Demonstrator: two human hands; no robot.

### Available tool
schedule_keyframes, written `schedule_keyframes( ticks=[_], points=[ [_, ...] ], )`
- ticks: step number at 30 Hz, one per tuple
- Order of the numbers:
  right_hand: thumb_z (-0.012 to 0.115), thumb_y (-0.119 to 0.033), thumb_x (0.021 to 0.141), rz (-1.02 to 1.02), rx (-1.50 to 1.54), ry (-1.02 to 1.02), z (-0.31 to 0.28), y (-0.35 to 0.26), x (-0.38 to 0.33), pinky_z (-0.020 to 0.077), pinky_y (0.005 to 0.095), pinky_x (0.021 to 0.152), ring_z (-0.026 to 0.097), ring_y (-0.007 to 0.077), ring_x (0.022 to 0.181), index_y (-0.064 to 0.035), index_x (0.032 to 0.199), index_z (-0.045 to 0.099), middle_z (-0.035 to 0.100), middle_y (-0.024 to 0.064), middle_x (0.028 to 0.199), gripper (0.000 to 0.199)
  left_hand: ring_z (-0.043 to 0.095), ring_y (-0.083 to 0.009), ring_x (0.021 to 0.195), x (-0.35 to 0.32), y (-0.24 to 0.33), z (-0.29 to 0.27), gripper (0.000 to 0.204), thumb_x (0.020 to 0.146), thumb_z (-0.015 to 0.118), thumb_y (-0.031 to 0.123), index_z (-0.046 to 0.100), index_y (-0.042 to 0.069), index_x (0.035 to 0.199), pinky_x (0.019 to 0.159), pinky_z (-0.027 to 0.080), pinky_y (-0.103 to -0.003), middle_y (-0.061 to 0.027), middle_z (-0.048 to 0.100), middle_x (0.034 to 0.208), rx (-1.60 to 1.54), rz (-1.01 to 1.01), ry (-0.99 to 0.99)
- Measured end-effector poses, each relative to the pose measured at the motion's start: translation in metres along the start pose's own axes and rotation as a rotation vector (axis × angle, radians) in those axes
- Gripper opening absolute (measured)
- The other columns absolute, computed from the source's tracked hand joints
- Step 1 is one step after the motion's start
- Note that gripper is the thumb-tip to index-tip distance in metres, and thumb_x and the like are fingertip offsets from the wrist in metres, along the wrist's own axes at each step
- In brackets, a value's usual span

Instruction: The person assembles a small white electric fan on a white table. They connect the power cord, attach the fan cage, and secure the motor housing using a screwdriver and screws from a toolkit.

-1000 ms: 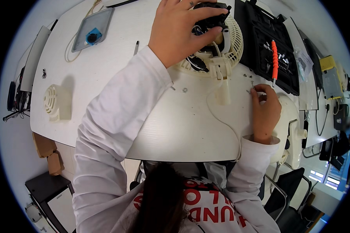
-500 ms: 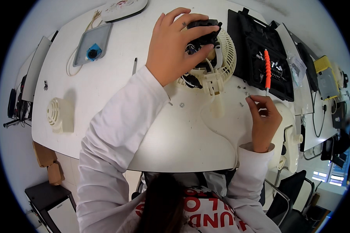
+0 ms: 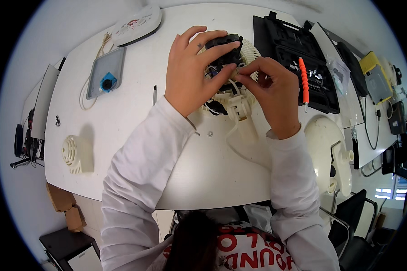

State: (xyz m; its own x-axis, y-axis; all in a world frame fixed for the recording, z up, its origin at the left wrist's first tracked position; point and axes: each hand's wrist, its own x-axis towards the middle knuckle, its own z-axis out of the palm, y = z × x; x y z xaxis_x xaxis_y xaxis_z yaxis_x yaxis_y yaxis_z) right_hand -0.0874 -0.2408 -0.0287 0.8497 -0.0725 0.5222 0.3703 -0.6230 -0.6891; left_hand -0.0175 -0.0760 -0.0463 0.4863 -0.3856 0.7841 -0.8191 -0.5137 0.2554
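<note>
Both hands on black motor — mid-table

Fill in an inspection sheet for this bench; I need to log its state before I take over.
Surface: white table, mostly bare at the near edge.
Job's things: cream fan grille with a black motor block on it, both under the hands.
Clutter: black tool case, orange-handled screwdriver, grey tray, small round vent cover, pen, cream fan housing.
Grippers: left hand grips the motor block; right hand pinches a small part beside it.
Cables: a cream cord beside the tray.
Surroundings: cardboard boxes and black chair below.
</note>
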Motion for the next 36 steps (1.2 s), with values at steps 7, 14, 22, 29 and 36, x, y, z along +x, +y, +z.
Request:
schedule_keyframes(
  ticks=[7, 14, 22, 29, 36],
  points=[
    [0.076, -0.006, 0.074, -0.064, 0.038, 0.074, 0.01, 0.011, -0.001, 0.0426, 0.0262, 0.054, 0.052, 0.0134, 0.059, -0.0063, 0.078, 0.068, 0.059, 0.0013, 0.078, 0.009, 0.045, -0.0325, 0.121, -0.001, 0.0, -0.004, 0.039, 0.075, 0.072, 0.014, 0.069, 0.018, 0.115, 0.102, 0.038, -0.042, -0.0029, 0.06, 0.125, -0.005, 0.009, -0.022],
    [0.077, -0.004, 0.073, -0.013, 0.166, 0.159, 0.02, 0.017, -0.007, 0.0428, 0.0246, 0.054, 0.051, 0.0114, 0.058, -0.005, 0.079, 0.068, 0.059, 0.0009, 0.081, 0.01, 0.043, -0.0333, 0.122, 0.0, -0.004, -0.004, 0.039, 0.076, 0.072, 0.016, 0.068, 0.018, 0.115, 0.102, 0.037, -0.043, -0.003, 0.059, 0.124, -0.018, 0.037, -0.043],
    [0.076, -0.002, 0.074, -0.02, 0.222, 0.214, 0.026, 0.022, -0.009, 0.0437, 0.0242, 0.055, 0.052, 0.0114, 0.06, -0.0041, 0.081, 0.068, 0.06, 0.002, 0.083, 0.011, 0.041, -0.0338, 0.126, 0.001, -0.003, -0.007, 0.041, 0.077, 0.069, 0.013, 0.067, 0.016, 0.118, 0.106, 0.033, -0.044, -0.0051, 0.058, 0.128, -0.022, 0.038, -0.097],
    [0.075, -0.001, 0.076, -0.003, 0.278, 0.226, 0.025, 0.021, -0.009, 0.0489, 0.0233, 0.059, 0.062, 0.0127, 0.072, -0.0046, 0.083, 0.068, 0.063, 0.0028, 0.09, 0.011, 0.042, -0.033, 0.125, 0.002, -0.002, -0.005, 0.043, 0.075, 0.07, 0.01, 0.068, 0.015, 0.118, 0.105, 0.034, -0.043, -0.0057, 0.058, 0.127, -0.019, 0.043, -0.076],
    [0.074, -0.002, 0.078, 0.152, 0.409, 0.167, 0.024, 0.018, -0.009, 0.0496, 0.0218, 0.061, 0.063, 0.0093, 0.079, -0.0032, 0.086, 0.069, 0.066, 0.005, 0.1, 0.01, 0.043, -0.0329, 0.124, 0.001, -0.002, -0.004, 0.043, 0.075, 0.069, 0.009, 0.068, 0.015, 0.117, 0.105, 0.035, -0.043, -0.0058, 0.058, 0.127, -0.026, 0.031, -0.066]
  ],
)
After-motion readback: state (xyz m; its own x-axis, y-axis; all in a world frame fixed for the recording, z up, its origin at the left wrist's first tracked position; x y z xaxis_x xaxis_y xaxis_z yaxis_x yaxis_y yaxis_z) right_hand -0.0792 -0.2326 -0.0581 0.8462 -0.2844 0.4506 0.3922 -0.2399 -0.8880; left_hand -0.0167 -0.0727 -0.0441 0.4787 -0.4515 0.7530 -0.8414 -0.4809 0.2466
